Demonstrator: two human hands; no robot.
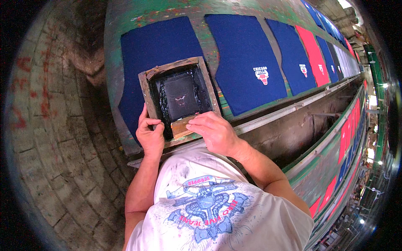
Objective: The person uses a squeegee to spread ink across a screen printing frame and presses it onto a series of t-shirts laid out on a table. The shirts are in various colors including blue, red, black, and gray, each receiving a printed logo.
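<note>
Screen frame [210, 85] on navy panel [161, 39] | left hand [150, 136] half-curled at edge, grip unclear | right hand [215, 131] pinching wooden squeegee [180, 127] | likely inking; next needs even pressure

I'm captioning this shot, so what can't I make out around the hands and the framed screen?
Head view: blue cloth beneath the framed screen, covered by it.
Head view: the right end of the wooden block, behind fingers of the right hand.
Head view: some fingertips of the left hand, hidden by the hand itself.
Head view: details on the farthest cloth pieces, too small.
</note>
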